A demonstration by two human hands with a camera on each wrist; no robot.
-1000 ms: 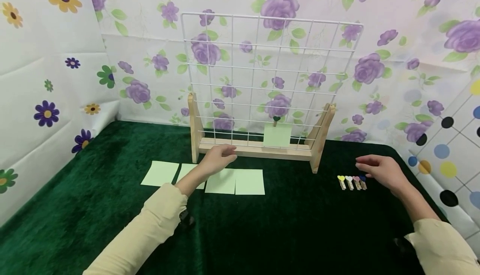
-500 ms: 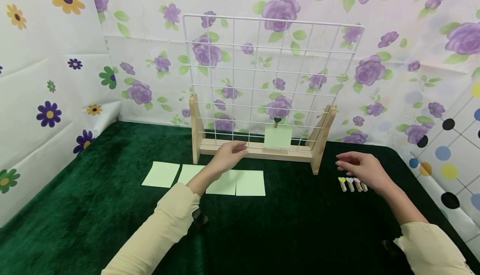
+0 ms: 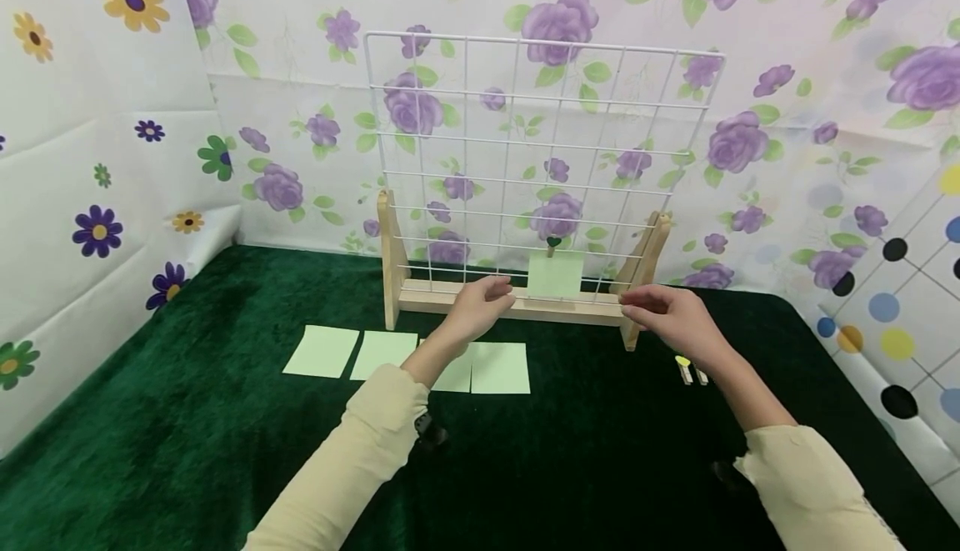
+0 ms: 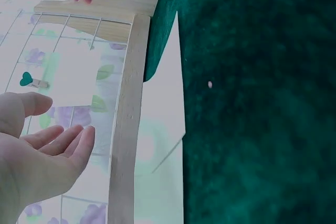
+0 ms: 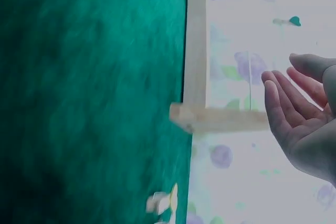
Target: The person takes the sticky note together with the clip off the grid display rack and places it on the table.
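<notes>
On a green plush worktop (image 3: 187,418) walled by floral paper, both empty, loose-fingered hands, left hand (image 3: 480,311) and right hand (image 3: 671,318), hover just before the wire grid rack (image 3: 540,117).

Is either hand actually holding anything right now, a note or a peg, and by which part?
Nothing is held. The left hand and right hand are both open and empty, fingers relaxed, in front of the wooden stand.

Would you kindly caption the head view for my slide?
Two open hands, left hand and right hand, near a wire grid rack holding one clipped green note.
</notes>
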